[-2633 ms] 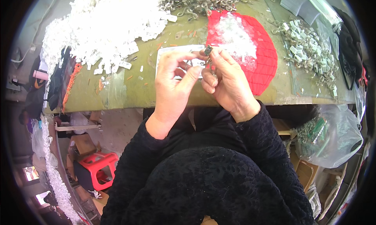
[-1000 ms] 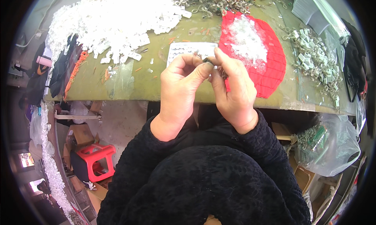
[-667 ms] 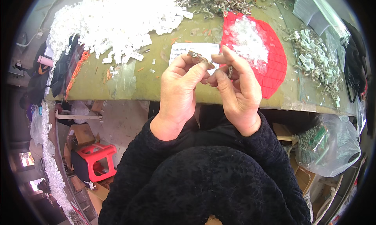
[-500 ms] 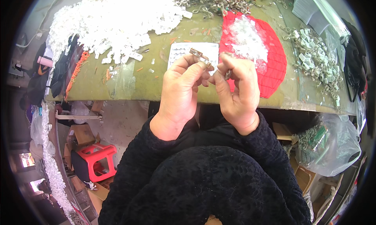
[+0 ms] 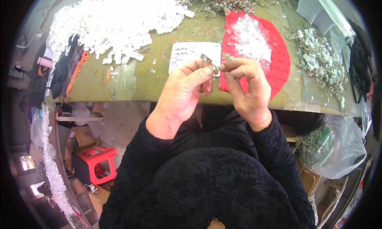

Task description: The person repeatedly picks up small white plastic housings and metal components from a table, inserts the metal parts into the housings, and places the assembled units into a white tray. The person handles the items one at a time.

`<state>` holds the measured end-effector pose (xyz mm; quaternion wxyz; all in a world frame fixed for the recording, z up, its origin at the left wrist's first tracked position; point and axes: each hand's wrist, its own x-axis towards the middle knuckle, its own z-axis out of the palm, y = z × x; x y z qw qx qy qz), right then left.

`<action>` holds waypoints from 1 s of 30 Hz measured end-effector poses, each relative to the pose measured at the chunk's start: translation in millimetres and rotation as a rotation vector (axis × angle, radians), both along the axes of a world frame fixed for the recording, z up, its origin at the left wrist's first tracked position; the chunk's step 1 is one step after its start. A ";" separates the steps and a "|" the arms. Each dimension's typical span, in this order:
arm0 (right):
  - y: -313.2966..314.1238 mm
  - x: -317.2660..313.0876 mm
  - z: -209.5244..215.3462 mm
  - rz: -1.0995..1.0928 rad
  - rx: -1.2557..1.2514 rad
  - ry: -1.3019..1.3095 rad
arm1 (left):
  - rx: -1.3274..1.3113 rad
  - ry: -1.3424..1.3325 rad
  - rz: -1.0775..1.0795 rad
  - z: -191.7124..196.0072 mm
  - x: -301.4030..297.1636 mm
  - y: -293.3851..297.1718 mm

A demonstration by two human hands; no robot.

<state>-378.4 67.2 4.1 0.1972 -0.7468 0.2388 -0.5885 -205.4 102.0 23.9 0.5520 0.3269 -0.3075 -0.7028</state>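
Observation:
Between its thumb and fingertips my left hand (image 5: 181, 91) pinches a small brown, shiny rectangular piece (image 5: 206, 58). Close on its right, my right hand (image 5: 252, 91) has thumb and fingers bent toward a thin, pale-brown, metallic-looking strand or link (image 5: 227, 57) that seems to run toward the left hand's piece. Exactly how the two parts join is too small to make out. Both hands are raised over the table's near edge. Just beyond them lies a white sheet (image 5: 175, 55) with rows of round grey spots, partly covered by the left fingers.
A red quilted cloth (image 5: 280, 71) bears clear plastic bits (image 5: 250, 38). Small white pieces (image 5: 119, 22) form a big heap at far left. Tangled corded pieces (image 5: 227, 0) lie at the back, white-and-green ones (image 5: 322, 57) at right. Below stand a red stool (image 5: 97, 161) and a clear bag (image 5: 338, 149).
My right hand has shifted a little right and its fingers have spread from the left hand's. My left hand has moved slightly left and tilted, still pinching the brown piece.

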 end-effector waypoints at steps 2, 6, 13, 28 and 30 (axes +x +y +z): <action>1.5 3.1 -2.0 -0.028 0.017 -0.012 | -0.048 -0.059 0.041 -0.7 -0.2 -0.7; 11.4 9.2 -6.8 0.049 0.252 -0.121 | -0.116 -0.241 0.202 -2.8 -4.2 -1.3; 16.3 11.9 -2.7 0.047 0.354 -0.220 | -0.226 -0.351 0.264 -6.4 -11.2 1.5; -29.6 -14.4 33.0 0.073 0.348 -0.345 | -0.136 -0.460 0.019 5.2 4.7 -11.1; -38.6 -22.2 40.5 0.103 0.427 -0.516 | -0.233 -0.513 0.105 14.0 14.6 -33.8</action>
